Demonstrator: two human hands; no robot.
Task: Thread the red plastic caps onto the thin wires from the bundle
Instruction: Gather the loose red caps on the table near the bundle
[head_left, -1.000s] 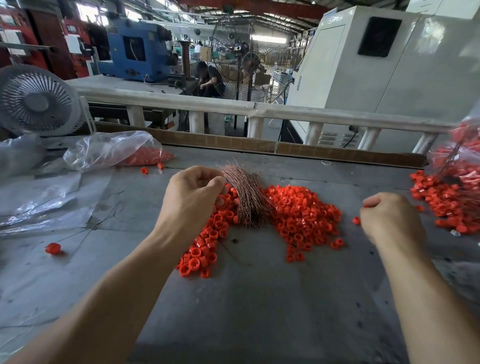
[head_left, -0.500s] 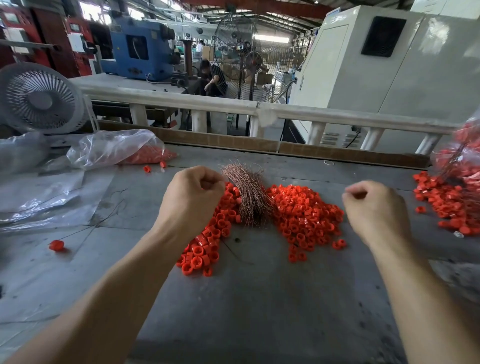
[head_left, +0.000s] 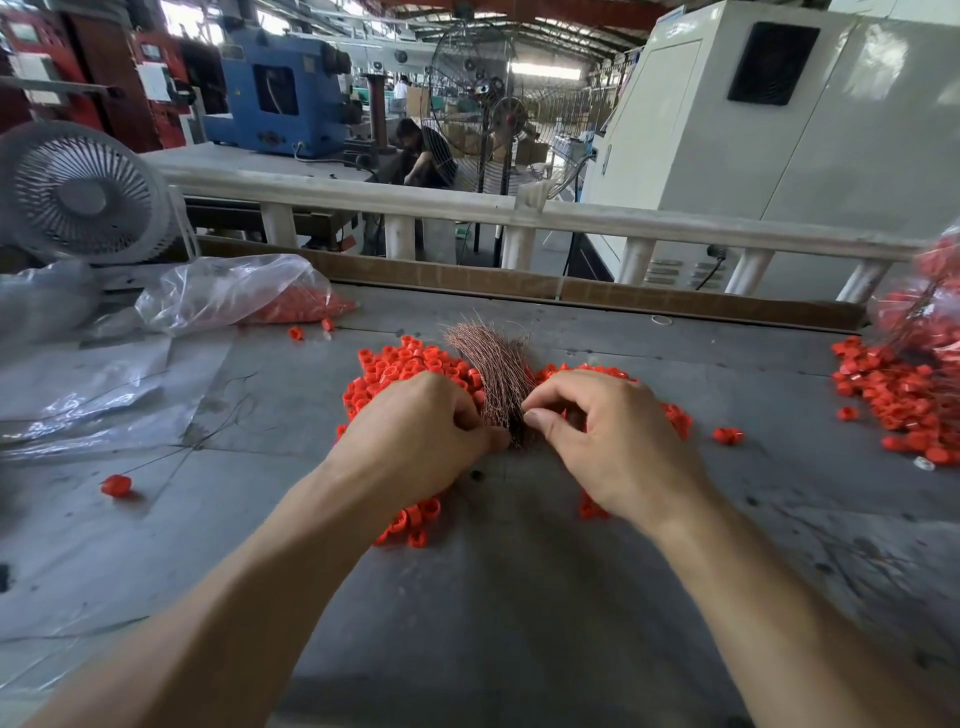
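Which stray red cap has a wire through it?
The lone cap far left of the hands, with a thin wire running from it; other strays lie bare.

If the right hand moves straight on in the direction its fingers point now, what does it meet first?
Its fingers point left, at the near end of the wire bundle. The right hand would likely meet the wires first, then the left hand just beyond. Whether it touches them already is unclear.

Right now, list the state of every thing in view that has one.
left hand: curled, fingertips at the wire bundle's near end
right hand: thumb and forefinger pinching at the bundle's near end
wire bundle: lying fanned across the cap pile
red caps: loose heap
plastic bag: open, caps inside
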